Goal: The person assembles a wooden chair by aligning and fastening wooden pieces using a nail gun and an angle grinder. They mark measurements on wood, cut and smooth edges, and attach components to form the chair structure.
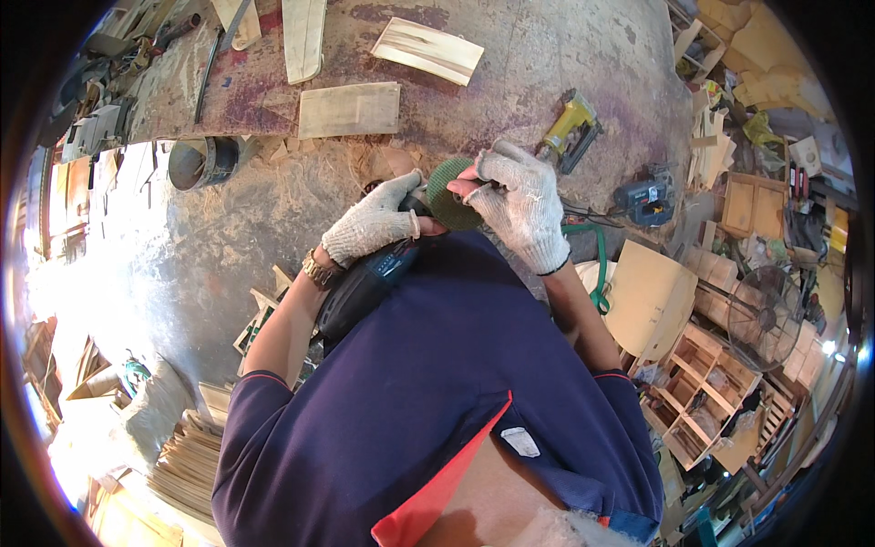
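Gripping the front of a dark blue grinder (pixel 369 283), the gloved left hand (pixel 374 221) is closed around the tool, which lies against the person's navy shirt. The gloved right hand (pixel 521 202) pinches the edge of the green disc (pixel 450 193) mounted at the grinder's head, just in front of the chest. Beyond the hands, a yellow nail gun (pixel 572 128) and a flat wood panel (pixel 349 109) rest on the worn workbench (pixel 228 237)

Left hand (pixel 372 221) grips grinder (pixel 365 284); right hand (pixel 521 202) apparently pinches green disc (pixel 448 193).
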Available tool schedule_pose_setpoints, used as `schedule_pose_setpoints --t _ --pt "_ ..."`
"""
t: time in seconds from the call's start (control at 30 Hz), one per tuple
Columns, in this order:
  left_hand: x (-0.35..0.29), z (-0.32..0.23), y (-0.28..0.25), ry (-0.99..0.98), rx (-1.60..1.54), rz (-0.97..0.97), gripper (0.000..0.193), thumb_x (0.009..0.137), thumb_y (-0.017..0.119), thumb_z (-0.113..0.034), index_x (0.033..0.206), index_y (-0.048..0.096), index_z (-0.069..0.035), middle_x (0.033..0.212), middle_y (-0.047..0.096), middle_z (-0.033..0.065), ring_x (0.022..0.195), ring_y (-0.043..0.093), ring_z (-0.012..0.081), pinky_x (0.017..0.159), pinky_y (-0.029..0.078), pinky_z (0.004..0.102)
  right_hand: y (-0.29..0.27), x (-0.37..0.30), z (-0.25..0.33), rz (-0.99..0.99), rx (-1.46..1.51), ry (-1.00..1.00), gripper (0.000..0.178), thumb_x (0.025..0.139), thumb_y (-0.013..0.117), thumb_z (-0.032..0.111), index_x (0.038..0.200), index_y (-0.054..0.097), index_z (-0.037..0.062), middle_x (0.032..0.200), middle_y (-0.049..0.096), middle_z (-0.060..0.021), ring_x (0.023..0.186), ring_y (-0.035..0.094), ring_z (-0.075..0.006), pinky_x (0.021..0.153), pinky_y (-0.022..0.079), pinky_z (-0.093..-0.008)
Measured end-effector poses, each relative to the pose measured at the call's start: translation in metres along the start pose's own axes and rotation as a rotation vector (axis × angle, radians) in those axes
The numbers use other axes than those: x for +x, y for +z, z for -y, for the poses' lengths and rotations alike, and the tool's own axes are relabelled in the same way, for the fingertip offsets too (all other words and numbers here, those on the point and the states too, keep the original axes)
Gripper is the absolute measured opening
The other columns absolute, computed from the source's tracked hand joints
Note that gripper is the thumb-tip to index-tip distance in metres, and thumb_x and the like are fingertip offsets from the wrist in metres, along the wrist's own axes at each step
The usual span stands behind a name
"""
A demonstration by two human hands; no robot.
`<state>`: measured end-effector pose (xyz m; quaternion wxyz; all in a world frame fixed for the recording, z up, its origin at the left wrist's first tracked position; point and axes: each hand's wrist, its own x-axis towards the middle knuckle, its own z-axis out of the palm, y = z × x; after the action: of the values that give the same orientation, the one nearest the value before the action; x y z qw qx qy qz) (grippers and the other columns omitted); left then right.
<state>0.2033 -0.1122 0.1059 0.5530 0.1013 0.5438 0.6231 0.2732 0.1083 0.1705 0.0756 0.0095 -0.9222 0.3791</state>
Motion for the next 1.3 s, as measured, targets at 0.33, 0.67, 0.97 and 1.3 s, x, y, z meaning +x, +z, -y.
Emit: schedule_pose_setpoints --t 0.33,0.67,0.97,1.3 --pt "0.002 -0.002 -0.001 0.013 0.12 -0.044 0.066 0.084 0.077 -0.004 0.144 0.049 0.003 0.125 0.066 0.0077 0.112 0.063 0.0126 0.098 0.053 0.0281 -0.019 -0.003 -0.006 0.092 -0.122 -0.248 0.037 0.069 0.09 0.018 0.102 0.076 0.0074 0.093 0.065 -0.0097 0.083 0.068 -0.0308 0.069 0.056 -0.0387" --pt "0.0 -0.002 0.001 -0.005 0.073 -0.033 0.067 0.084 0.076 -0.003 0.145 0.048 0.003 0.127 0.065 0.0083 0.112 0.063 0.0134 0.098 0.053 0.0284 -0.024 -0.006 -0.006 0.211 -0.191 -0.229 0.027 0.085 0.076 0.029 0.104 0.072 0.0102 0.102 0.065 -0.0092 0.095 0.068 -0.0312 0.074 0.057 -0.0413" --pt "-0.003 -0.001 0.003 -0.006 0.059 -0.069 0.067 0.085 0.076 -0.003 0.145 0.048 0.004 0.128 0.065 0.0084 0.113 0.063 0.0136 0.099 0.052 0.0284 -0.019 -0.009 -0.005 0.119 -0.183 -0.208 0.041 0.07 0.088 0.025 0.106 0.075 0.0106 0.094 0.066 -0.0094 0.086 0.07 -0.0327 0.07 0.057 -0.042" --pt "-0.003 0.004 0.002 -0.004 0.033 -0.083 0.071 0.084 0.078 -0.002 0.147 0.046 0.004 0.129 0.065 0.01 0.114 0.064 0.0144 0.098 0.054 0.0285 -0.026 -0.002 0.007 0.198 -0.205 -0.195 0.034 0.08 0.08 0.032 0.104 0.071 0.0087 0.093 0.063 -0.0097 0.086 0.068 -0.0315 0.07 0.057 -0.043"
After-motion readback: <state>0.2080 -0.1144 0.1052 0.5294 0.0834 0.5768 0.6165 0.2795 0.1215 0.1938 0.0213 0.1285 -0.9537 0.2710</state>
